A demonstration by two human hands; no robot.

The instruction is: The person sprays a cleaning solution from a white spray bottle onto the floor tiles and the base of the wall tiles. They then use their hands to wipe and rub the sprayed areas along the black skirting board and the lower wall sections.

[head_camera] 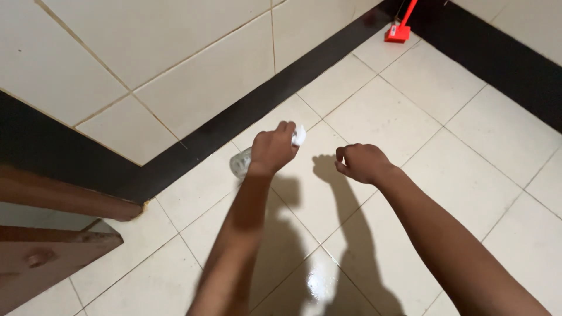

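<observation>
Holding a clear plastic bottle (243, 161) with a white cap, the left hand (272, 149) has its grip clamped on the bottle's upper part, tilting it above the pale tiled floor (456, 146). The bottle hangs just out from the black skirting strip (252, 108) along the wall. The right hand (362, 162) hovers just beside the bottle, on the side away from the skirting, fingers curled together on nothing. A red tool (400, 29) stands at the skirting's far corner; a wooden door (47, 257) sits at its near end.
</observation>
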